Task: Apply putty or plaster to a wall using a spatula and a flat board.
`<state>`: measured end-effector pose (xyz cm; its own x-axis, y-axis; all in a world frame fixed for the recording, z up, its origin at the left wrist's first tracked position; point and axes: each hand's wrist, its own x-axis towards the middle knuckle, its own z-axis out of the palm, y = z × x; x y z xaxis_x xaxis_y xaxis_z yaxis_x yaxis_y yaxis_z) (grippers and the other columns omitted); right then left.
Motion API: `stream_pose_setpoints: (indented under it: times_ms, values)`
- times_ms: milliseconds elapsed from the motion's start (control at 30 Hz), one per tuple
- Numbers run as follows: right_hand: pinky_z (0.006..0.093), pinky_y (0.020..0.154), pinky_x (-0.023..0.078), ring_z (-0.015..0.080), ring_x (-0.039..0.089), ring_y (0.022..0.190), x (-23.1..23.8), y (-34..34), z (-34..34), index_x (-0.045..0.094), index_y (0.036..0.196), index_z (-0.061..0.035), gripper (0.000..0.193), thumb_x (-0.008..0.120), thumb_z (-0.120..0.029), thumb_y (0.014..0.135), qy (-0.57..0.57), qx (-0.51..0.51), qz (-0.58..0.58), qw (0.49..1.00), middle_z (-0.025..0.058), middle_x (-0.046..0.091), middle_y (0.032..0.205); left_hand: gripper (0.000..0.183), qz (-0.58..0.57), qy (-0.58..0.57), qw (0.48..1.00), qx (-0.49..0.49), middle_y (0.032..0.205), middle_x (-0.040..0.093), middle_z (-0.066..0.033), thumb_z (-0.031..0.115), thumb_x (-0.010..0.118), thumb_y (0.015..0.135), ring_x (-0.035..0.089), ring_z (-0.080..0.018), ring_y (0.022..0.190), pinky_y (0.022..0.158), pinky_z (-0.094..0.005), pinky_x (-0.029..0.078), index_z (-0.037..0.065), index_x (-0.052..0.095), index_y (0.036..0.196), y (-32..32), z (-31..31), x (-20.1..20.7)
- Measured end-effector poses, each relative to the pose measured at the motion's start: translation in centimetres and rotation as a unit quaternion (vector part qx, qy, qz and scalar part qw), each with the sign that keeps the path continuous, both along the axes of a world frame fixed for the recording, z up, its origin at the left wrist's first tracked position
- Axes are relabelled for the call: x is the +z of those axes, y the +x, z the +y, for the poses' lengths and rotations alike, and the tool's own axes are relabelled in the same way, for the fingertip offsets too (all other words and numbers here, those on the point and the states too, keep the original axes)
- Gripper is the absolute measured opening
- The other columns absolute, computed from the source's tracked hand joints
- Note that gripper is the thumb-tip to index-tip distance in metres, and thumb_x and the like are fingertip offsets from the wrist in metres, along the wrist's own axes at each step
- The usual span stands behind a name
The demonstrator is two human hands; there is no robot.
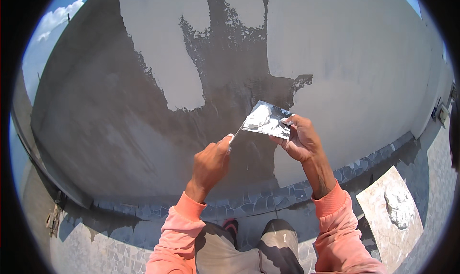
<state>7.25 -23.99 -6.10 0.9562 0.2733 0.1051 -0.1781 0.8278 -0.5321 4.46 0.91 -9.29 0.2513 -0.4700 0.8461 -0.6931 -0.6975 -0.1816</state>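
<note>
My right hand (303, 139) grips a flat, rectangular metal putty blade (281, 126), its thumb on top. A lump of white putty (259, 116) sits on the left part of that blade. My left hand (211, 164) is closed round a thin scraper (236, 134), seen almost edge-on. The scraper's far edge meets the left side of the putty blade, at the lump. White smears mark the fingers of both hands. Both hands are held up in front of a wall (230, 82), which is partly dark grey and partly coated in a paler layer.
At the lower right lies a pale square board (390, 231) with a heap of putty (401, 208) on it. A stone-patterned strip (249, 203) runs along the wall's foot. A dark shoe (231, 227) shows below. Some fixture (439, 112) is at the far right.
</note>
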Motion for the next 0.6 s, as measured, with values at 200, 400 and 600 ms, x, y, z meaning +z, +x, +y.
stream_pose_setpoints:
  times_ms: [200, 400, 600]
  values:
    - [0.0466, 0.084, 0.056, 0.034, 0.061, 0.101, 9.8, 2.8, -1.3, 0.041, 0.112, 0.0122, 0.03, 0.043, -0.002, 0.085, -0.066, -0.068, -0.152, 0.984, 0.0242, 0.054, 0.111, 0.029, 0.1, -0.149, 0.984, 0.023, 0.084, 0.065, -0.0125, 0.006, 0.055, 0.089, 0.058, -0.0286, 0.061, 0.051, -0.0349, 0.047, 0.003, 0.052, 0.118, 0.1, -0.3, -4.8]
    - [0.0371, 0.077, 0.057, 0.0241, 0.065, 0.076, 26.7, 7.4, -0.5, 0.05, 0.09, 0.015, 0.023, 0.046, -0.005, 0.081, -0.402, -0.416, -0.387, 0.718, 0.0178, 0.058, 0.088, 0.027, 0.297, -0.449, 0.842, 0.045, 0.081, 0.052, -0.0055, 0.022, 0.037, 0.1, 0.045, -0.0145, 0.076, 0.07, -0.0282, 0.04, 0.0, 0.052, 0.104, 1.9, -1.4, -8.2]
    - [0.0465, 0.074, 0.052, 0.0359, 0.064, 0.083, 32.4, 10.6, 5.5, 0.052, 0.117, 0.0047, 0.038, 0.052, -0.01, 0.081, -0.628, -0.601, -0.391, 0.302, 0.0197, 0.061, 0.103, 0.025, 0.324, -0.5, 0.803, -0.014, 0.074, 0.04, 0.0024, 0.021, 0.038, 0.1, 0.035, -0.0068, 0.07, 0.063, -0.0266, 0.035, 0.001, 0.051, 0.092, 4.1, -1.9, -11.0]
